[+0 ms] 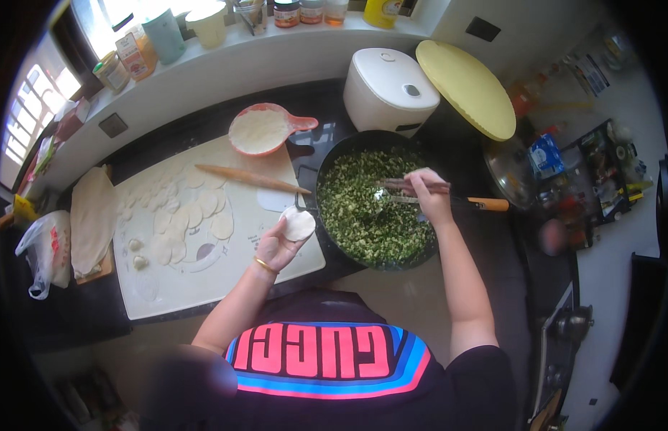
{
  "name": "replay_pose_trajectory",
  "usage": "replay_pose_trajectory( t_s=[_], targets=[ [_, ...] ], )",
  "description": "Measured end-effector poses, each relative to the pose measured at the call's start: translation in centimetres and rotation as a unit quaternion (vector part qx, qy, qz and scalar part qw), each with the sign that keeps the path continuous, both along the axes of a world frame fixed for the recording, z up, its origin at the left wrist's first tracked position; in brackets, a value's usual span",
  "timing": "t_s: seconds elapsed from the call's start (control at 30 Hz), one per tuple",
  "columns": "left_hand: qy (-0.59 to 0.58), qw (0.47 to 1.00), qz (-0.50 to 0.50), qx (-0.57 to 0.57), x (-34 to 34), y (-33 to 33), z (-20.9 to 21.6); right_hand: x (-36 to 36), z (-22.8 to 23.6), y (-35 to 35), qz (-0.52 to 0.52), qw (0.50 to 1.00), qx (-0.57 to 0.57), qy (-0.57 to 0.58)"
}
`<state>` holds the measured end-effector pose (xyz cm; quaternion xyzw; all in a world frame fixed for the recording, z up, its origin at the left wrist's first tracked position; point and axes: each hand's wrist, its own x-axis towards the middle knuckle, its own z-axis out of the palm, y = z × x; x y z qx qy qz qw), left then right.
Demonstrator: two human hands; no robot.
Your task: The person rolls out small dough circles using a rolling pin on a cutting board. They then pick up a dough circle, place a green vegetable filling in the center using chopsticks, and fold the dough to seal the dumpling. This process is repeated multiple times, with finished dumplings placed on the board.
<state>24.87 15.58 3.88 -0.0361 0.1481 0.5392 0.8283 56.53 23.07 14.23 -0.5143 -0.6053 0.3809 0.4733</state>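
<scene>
A round, pale dumpling wrapper (300, 224) rests in my left hand (274, 249), held by the fingers beside the wok's handle. My right hand (431, 192) is closed around brown chopsticks (396, 184), their tips at the filling. Chopped green filling (359, 208) covers the inside of the dark wok (324, 159). A spatula with a wooden handle (488, 204) also lies across the wok, passing under my right hand. On the pale board (276, 276) at left are many flat wrappers (194, 213), some overlapping, and a wooden rolling pin (251, 179).
A red-handled bowl of flour (260, 131) stands at the board's far edge. Behind the wok is a white rice cooker (388, 90), with a yellow round lid (467, 90) leaning beside it. Folded cloth (91, 215) and a plastic bag (48, 251) lie far left.
</scene>
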Motion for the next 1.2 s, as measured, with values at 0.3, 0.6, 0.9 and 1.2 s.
replay_pose_trajectory(
  t_s=[0.3,0.6,0.9,1.2],
  targets=[
    [-0.008,0.999,-0.031,-0.02,-0.7,0.5,-0.5,-5.2,-1.2,-6.7,0.086,0.98,0.087,-0.156],
    [0.013,0.998,-0.054,-0.002,-1.0,0.5,-0.3,-0.4,-0.5,-10.8,-0.175,0.978,-0.018,0.11],
    [0.042,0.999,0.003,0.011,-1.3,-1.3,-0.4,-0.3,-6.6,-6.3,-0.166,0.968,-0.083,0.167],
    [-0.03,0.997,0.036,0.064,1.3,-3.0,0.8,0.2,-7.5,-3.2,-0.138,0.926,-0.213,0.279]
  ],
)
